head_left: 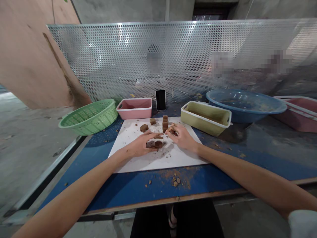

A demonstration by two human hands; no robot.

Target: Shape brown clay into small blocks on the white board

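Note:
My left hand point(141, 144) is low over a white board point(141, 162), its thumb and fingers apart in a C shape. Between them lies a small brown clay piece point(158, 144) with a round, hollow-looking end; it seems to rest on the board. Fingers of my right hand point(183, 138) are curled together around a brown clay lump point(174, 133), partly hidden by them. Just beyond that hand stands an upright notched clay piece point(165, 124). Two more clay blocks, a larger one point(144, 128) and a smaller one point(152, 121), sit on the board's far left part.
Behind the board stand a green basket point(99, 114), a pink bin point(136, 114), a phone point(160, 100) and a yellow-green bin point(203, 123). A blue basin point(237, 112) and another pink bin point(302, 115) are at right. Crumbs point(175, 181) lie near the blue table's point(119, 191) front edge.

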